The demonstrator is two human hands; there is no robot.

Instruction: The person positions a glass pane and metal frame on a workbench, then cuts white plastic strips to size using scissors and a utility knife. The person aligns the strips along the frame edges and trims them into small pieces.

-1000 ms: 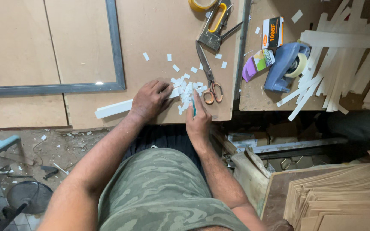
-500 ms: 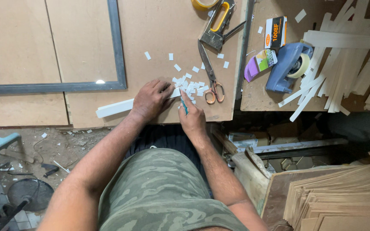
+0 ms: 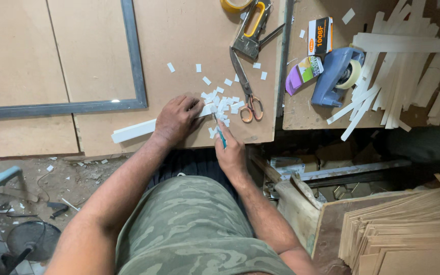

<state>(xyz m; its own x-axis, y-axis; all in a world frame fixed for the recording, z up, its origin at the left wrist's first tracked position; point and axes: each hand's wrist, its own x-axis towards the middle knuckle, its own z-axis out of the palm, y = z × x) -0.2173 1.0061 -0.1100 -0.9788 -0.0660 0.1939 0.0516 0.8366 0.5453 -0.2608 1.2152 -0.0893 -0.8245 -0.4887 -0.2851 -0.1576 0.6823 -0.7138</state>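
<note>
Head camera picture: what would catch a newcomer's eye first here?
Probably the heap of small white pieces in the middle of the brown board, with the left hand pressing on a white strip and the right hand holding a thin teal-handled tool beside it. Next, orange-handled scissors lie just right of the heap.

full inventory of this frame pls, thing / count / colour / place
long white strip: one, white, near board edge, under the left hand
small cut white pieces: many, white, scattered by the hands
thin teal-handled cutting tool: one, in the right hand
orange-handled scissors: one, right of the pieces
yellow-handled staple gun: one, top centre
roll of yellow tape: one, top edge
blue tape dispenser: one, right table
pale wooden strips: many, right table
stacked thin wooden sheets: pile, lower right
grey metal frame: one, on the board
left hand: presses the strip
right hand: grips the tool
</note>
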